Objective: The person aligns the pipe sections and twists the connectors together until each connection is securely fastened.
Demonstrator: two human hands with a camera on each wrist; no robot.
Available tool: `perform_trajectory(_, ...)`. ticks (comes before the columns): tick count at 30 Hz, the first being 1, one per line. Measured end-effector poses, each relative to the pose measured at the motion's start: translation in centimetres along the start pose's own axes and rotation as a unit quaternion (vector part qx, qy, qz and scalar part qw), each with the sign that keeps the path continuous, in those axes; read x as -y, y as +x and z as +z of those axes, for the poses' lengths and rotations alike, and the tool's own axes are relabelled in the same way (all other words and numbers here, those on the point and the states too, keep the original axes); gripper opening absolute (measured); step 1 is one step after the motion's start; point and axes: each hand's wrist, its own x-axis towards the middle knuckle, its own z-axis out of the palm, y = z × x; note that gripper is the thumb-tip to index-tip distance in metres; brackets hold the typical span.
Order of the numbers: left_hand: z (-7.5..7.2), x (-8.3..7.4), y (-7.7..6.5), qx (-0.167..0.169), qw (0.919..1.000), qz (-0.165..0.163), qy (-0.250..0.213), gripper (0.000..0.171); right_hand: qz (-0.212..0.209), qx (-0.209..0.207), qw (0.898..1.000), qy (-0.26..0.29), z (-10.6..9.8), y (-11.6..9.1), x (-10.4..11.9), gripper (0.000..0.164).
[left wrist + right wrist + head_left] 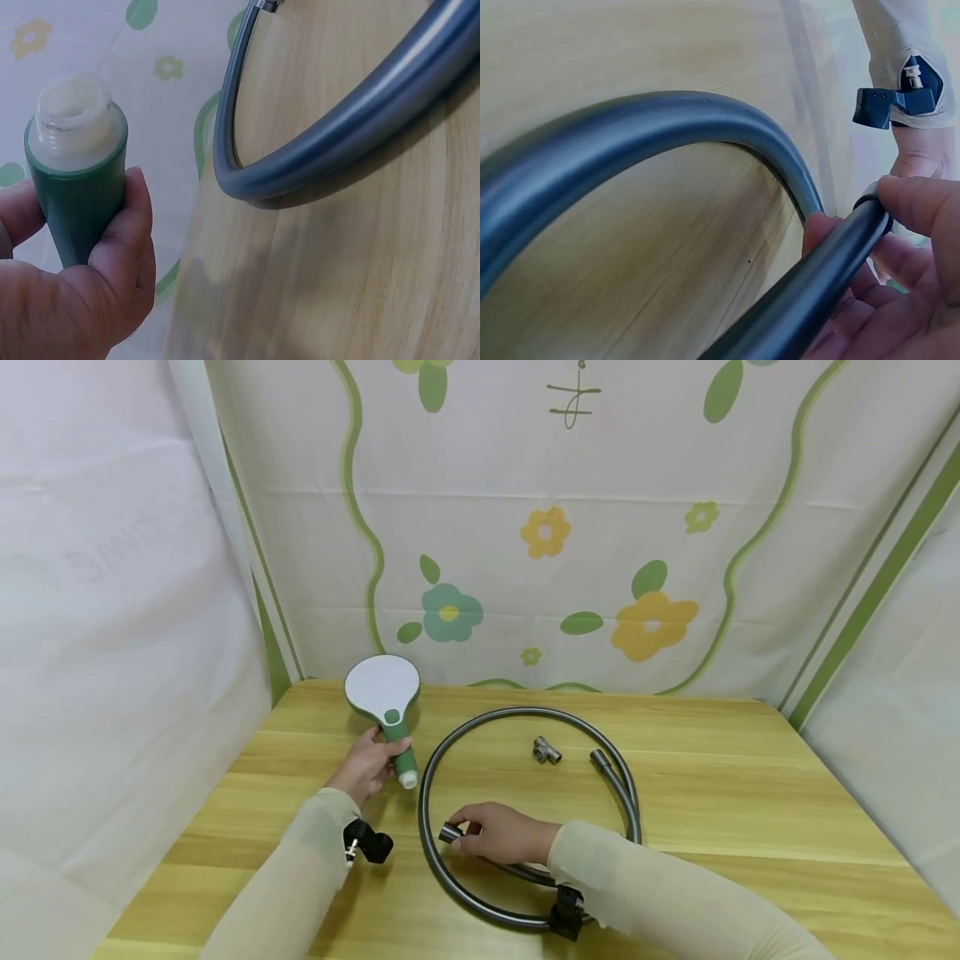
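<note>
My left hand (365, 763) grips the green handle of a shower head (384, 687), whose round white face points up toward the head camera. In the left wrist view the white threaded end (75, 120) of the handle stands bare above the fingers. My right hand (501, 832) pinches one end of a dark grey shower hose (525, 711), close behind its metal connector (450, 832). The hose lies in a wide loop on the table, its other end (600, 759) inside the loop at the right. Thumb and fingers wrap the hose in the right wrist view (802, 285).
A small metal tee fitting (547, 751) lies inside the hose loop toward the back. The wooden table (750, 827) is bounded by flower-printed cloth (480, 552) at the back and pale cloth at both sides. Each wrist carries a black camera mount (367, 842).
</note>
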Motion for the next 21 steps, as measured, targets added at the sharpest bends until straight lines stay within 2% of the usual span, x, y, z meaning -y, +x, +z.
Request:
perform_trajectory(13,0.9,0.1,-0.6,0.014,0.9989,0.016,-0.042,0.074,0.012,0.005,0.998,0.056,-0.8,-0.1,-0.1,0.037)
perform_trajectory(21,1.3,-0.2,-1.2,0.015,0.9986,0.021,-0.046,0.077,0.031,-0.002,0.994,0.105,-0.9,0.1,-0.1,0.033)
